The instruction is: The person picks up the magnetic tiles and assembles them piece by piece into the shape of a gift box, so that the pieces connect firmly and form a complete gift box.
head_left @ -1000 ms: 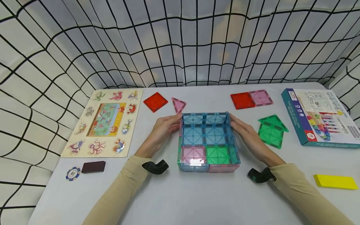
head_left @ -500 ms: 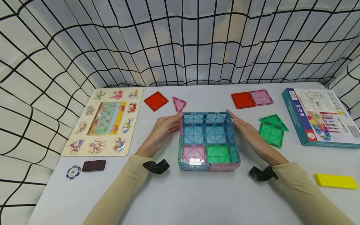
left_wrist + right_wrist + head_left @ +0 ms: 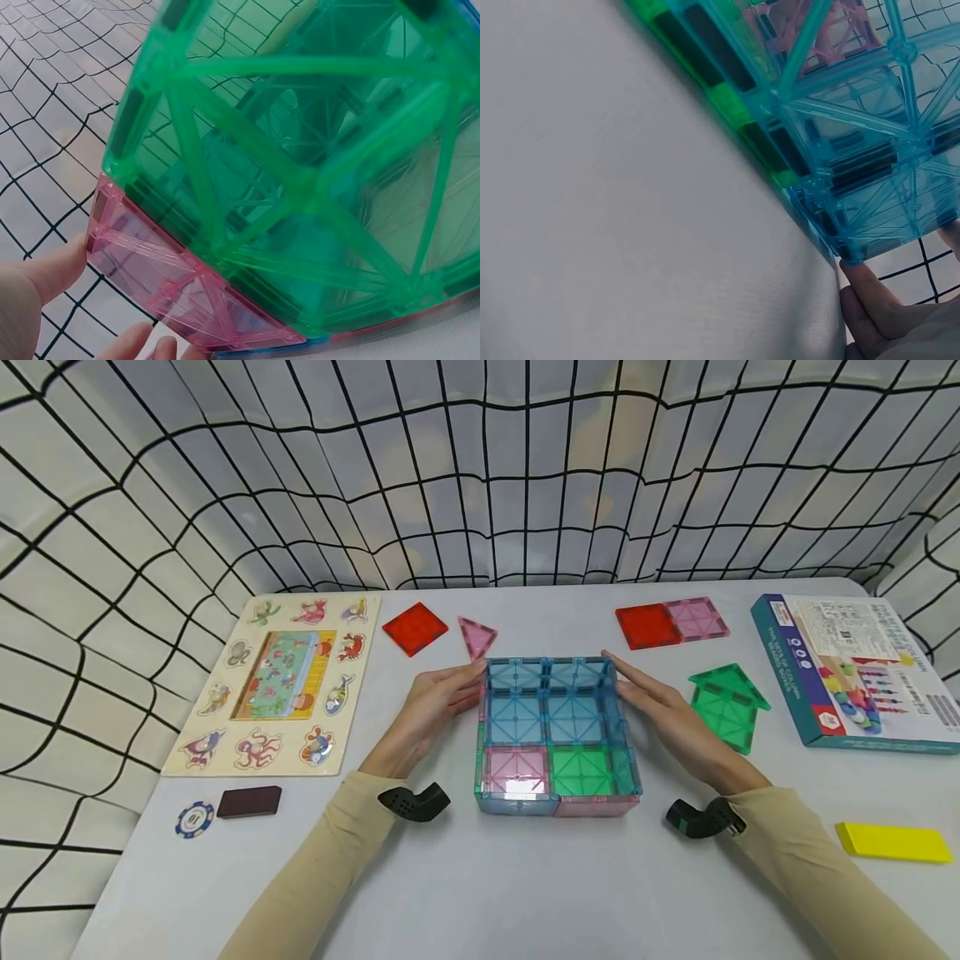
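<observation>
A shallow open-topped box of see-through magnetic tiles (image 3: 517, 718) stands mid-table, with blue, pink and green squares in its floor. My left hand (image 3: 431, 714) touches its far left side with thumb and fingertips. In the left wrist view, the thumb and fingers reach a pink wall tile (image 3: 180, 289) beside a large green wall tile (image 3: 307, 187). My right hand (image 3: 667, 718) rests its extended fingers on the far right side. In the right wrist view, fingers (image 3: 870, 296) meet the lower corner of a blue wall tile (image 3: 847, 127). Neither hand curls round the box.
Behind the box lie a red square tile (image 3: 415, 628), a pink triangle tile (image 3: 476, 637) and a red-pink pair (image 3: 648, 627). Green tiles (image 3: 723, 714) and a boxed game (image 3: 862, 672) are right, above a yellow block (image 3: 894, 843). Left are a puzzle board (image 3: 360, 693), poker chip (image 3: 194, 820) and dark block (image 3: 250, 802).
My right hand has shifted slightly, its fingers lying a little higher along the box's right side. The left hand and the box show almost no movement.
</observation>
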The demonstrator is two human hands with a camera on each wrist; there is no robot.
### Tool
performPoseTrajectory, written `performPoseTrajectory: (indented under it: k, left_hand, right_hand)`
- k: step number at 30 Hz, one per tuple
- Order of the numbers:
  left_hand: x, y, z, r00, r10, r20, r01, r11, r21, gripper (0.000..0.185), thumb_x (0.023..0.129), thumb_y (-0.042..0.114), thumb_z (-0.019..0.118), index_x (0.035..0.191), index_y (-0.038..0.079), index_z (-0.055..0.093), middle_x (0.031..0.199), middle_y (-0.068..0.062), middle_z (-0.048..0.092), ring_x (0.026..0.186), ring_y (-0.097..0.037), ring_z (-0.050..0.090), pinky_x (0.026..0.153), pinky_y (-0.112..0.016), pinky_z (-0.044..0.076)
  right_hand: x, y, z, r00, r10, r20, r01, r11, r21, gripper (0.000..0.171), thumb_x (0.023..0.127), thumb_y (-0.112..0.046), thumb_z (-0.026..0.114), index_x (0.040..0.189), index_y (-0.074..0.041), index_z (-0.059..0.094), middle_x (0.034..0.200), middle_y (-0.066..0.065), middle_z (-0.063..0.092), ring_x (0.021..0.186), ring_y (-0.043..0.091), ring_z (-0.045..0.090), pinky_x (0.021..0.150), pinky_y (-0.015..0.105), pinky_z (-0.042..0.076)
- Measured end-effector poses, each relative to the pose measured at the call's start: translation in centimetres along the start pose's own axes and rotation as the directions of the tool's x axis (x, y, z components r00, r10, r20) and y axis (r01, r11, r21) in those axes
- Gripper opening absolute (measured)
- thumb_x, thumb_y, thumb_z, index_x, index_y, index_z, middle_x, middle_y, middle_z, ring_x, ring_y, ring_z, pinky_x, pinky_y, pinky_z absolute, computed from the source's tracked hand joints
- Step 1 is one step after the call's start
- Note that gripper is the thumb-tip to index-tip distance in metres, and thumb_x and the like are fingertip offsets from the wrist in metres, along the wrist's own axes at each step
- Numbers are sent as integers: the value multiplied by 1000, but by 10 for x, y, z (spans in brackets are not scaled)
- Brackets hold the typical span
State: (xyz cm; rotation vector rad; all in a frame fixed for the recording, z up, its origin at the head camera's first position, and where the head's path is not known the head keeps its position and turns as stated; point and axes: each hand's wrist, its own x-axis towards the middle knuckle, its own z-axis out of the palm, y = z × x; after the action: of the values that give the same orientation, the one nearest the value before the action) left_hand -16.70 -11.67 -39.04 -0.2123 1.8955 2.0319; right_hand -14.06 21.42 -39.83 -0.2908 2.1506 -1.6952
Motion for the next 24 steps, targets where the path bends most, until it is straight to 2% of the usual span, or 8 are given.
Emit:
performPoseTrajectory:
  k: [7,12,15,18,21,24]
  left_hand:
    - [-1,2,0,1000,1,3,-1,1000,14,50,107,33,63,141,-3,61,137,-14,68,118,-21,67,110,-33,50]
    - [-2,0,2,998,38,42,-42,993,109,52,110,38,55,142,-2,62,138,-14,66,121,-24,62,114,-37,46]
    - [-4,-2,4,996,66,56,-74,983,166,53,111,41,50,143,0,61,139,-14,65,125,-27,61,116,-40,44]
    - [-6,-3,4,994,92,65,-103,973,207,55,112,41,45,144,-1,59,140,-16,64,127,-31,60,117,-43,43]
    - [-7,-3,4,993,103,62,-115,966,232,57,112,42,44,143,-3,59,140,-18,64,127,-33,61,116,-45,44]
    - [-7,-1,4,993,103,59,-114,964,242,57,112,44,45,142,-3,60,138,-19,65,126,-34,62,115,-46,45]
  right_hand:
    - [0,-1,-1,1000,9,-6,-8,1000,18,61,112,-41,45,168,-29,24,175,-3,13,161,28,-3,118,77,-5]
    - [-2,-2,0,1000,20,-20,-20,1000,10,61,113,-40,43,168,-22,25,174,7,18,160,34,0,117,79,-4]
    - [-3,-2,1,999,37,-34,-37,999,-4,61,113,-41,40,167,-16,25,174,10,16,160,36,-2,118,79,-2]
    - [-3,-3,1,998,48,-41,-49,999,-21,62,113,-42,38,167,-14,25,175,10,12,160,37,-4,118,79,-2]
    - [-3,-4,-1,998,50,-38,-51,998,-26,61,114,-43,36,167,-14,26,174,12,15,160,38,-1,118,78,-2]
    - [-2,-6,-2,998,58,-22,-58,998,-22,62,114,-44,35,167,-14,25,172,14,20,159,40,8,118,79,-3]
